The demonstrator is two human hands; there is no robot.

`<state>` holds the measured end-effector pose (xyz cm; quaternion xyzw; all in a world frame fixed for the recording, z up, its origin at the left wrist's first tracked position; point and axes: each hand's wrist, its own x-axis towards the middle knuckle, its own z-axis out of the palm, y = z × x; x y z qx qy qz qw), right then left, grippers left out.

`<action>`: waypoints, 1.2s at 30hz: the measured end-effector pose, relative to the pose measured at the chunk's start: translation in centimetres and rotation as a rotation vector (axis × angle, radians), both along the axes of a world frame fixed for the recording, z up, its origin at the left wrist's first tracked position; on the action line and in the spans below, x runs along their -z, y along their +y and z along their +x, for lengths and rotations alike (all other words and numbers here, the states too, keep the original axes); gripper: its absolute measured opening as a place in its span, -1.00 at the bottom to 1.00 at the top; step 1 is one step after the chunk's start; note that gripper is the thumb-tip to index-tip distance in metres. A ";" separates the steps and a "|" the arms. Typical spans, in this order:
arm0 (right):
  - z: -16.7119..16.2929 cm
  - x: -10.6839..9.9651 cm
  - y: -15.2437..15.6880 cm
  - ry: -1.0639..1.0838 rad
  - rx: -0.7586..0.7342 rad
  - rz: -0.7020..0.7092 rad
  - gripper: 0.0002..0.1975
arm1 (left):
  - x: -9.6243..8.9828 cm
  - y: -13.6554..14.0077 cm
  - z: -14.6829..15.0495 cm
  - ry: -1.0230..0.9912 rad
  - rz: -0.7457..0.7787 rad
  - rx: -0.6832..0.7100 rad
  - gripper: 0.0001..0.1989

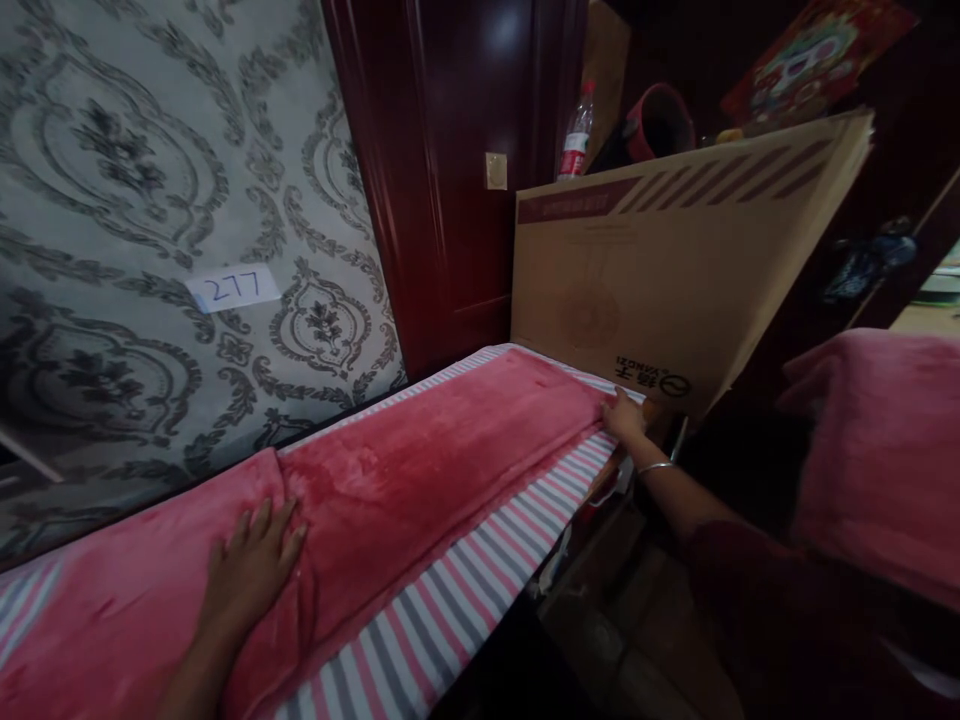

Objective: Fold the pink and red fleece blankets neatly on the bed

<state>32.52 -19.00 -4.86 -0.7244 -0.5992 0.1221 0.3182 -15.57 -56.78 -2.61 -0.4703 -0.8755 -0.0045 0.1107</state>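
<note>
A pink plush blanket lies as a long folded strip on a striped cloth in grey, pink and white. Its left part is folded over, making a raised edge across the strip. My left hand rests flat on that folded part, fingers spread, fingertips at the raised edge. At the far right end, my right hand is closed on the blanket's corner, with a bangle on the wrist. Part of its fingers is hard to make out.
A large cardboard box stands just beyond the blanket's far end. Behind it are a plastic bottle and a dark red door. Patterned wallpaper bearing a "277" label runs along the left. Another pink blanket is at right.
</note>
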 end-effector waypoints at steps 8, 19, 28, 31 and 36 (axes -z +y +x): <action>1.1 0.1 2.4 -0.197 -0.003 -0.097 -0.54 | 0.7 -0.2 -0.5 0.024 -0.010 -0.029 -0.40; 1.4 -1.6 3.6 -0.140 0.056 -0.228 -0.60 | 0.7 -0.3 -0.5 0.019 0.002 -0.018 -0.39; -4.8 -6.9 1.2 -0.156 -0.034 -0.015 -0.62 | 0.3 -0.2 0.3 0.012 -0.026 -0.034 -0.41; -10.0 -9.1 -1.5 -0.183 -0.224 0.134 -0.66 | 0.1 -0.2 0.4 0.001 -0.024 -0.034 -0.41; -18.0 -8.7 -11.2 -0.341 -0.798 0.408 -0.71 | -0.1 -0.2 0.6 -0.042 0.018 -0.040 -0.43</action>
